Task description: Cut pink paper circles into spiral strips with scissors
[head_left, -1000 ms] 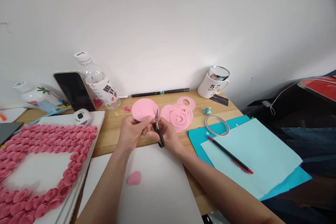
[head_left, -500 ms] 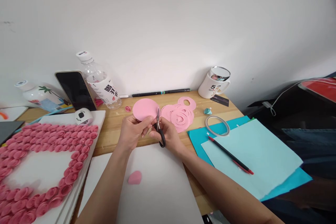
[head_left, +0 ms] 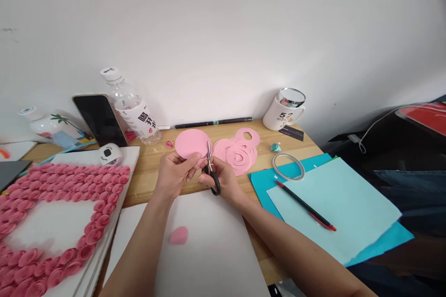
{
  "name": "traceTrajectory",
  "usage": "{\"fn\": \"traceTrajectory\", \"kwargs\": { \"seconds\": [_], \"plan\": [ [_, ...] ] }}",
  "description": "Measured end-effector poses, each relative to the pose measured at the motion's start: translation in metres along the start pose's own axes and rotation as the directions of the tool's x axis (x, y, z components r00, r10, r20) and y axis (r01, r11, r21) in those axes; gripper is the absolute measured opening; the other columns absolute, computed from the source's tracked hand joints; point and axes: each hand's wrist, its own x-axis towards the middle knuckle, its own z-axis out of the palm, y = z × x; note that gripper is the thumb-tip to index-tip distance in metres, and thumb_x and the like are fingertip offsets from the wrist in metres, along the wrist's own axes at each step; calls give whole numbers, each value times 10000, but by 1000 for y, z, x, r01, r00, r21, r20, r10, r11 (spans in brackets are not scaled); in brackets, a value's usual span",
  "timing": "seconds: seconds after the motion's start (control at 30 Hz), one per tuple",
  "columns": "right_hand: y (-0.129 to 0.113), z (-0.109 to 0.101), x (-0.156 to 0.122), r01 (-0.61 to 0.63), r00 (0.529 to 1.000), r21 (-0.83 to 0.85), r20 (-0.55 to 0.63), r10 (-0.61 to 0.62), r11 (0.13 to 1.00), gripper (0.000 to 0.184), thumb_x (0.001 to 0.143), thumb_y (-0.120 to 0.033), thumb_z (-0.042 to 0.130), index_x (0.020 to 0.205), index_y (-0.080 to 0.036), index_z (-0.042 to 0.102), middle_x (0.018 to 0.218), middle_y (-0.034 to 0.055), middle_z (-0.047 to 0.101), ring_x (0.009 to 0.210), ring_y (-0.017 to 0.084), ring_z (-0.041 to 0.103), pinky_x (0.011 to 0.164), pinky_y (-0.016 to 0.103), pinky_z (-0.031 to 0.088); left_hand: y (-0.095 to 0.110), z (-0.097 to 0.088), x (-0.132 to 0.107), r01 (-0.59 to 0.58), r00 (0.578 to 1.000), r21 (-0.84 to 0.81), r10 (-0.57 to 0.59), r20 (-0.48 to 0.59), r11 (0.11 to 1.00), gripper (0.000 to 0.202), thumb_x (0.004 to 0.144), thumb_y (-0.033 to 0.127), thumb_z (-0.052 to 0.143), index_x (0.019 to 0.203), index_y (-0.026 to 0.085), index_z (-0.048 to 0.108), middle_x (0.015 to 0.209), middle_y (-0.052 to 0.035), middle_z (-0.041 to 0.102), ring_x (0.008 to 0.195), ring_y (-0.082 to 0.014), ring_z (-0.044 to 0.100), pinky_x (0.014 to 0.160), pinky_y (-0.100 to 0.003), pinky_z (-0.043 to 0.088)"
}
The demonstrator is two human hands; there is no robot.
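Observation:
My left hand (head_left: 174,172) pinches the lower edge of a pink paper circle (head_left: 191,143) and holds it upright above the wooden table (head_left: 153,171). Small black-handled scissors (head_left: 211,171) sit in my right hand (head_left: 223,178), fingers closed round the handles. Their blades point up at the circle's right edge. Just right of them lies a pile of pink spiral-cut circles (head_left: 239,152).
A white board (head_left: 52,222) edged with pink paper roses lies at the left, a white sheet (head_left: 209,250) with a pink scrap (head_left: 178,235) in front. Blue papers (head_left: 334,204) with a pencil (head_left: 304,205), a tape ring (head_left: 288,166), mug (head_left: 284,109), bottle (head_left: 130,106) and phone (head_left: 100,120) stand around.
The scissors have shifted slightly against the circle's right edge and the circle has turned a little in my left hand. Both hands stay where they were.

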Motion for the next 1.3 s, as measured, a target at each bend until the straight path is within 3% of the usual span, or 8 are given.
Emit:
{"fn": "traceTrajectory", "kwargs": {
  "seconds": [0.37,0.7,1.3],
  "plan": [
    [3,4,-2,-46,999,10,-9,46,999,455,563,-484,750,807,-185,509,540,-72,424,447,66,374,439,208,302,0,-1,0,-28,1000,4,28,1,1000,258,650,275,670,517,157,482,378,56,435,341,-44,359,361,-199,263],
    [-1,-1,2,41,999,-19,-30,-42,999,438,586,-462,753,806,-191,488,656,-25,480,605,114,442,563,241,359,-3,-3,1,-16,999,26,14,52,1000,204,642,218,668,506,144,535,408,50,473,337,-33,367,347,-186,261],
    [-4,0,1,64,997,-52,-31,-65,997,393,615,-480,713,780,-187,509,606,-41,431,547,94,388,481,215,313,-2,-3,1,-25,998,4,25,51,1000,210,632,229,683,507,143,539,425,47,495,333,-31,374,336,-182,268]
  ]
}}
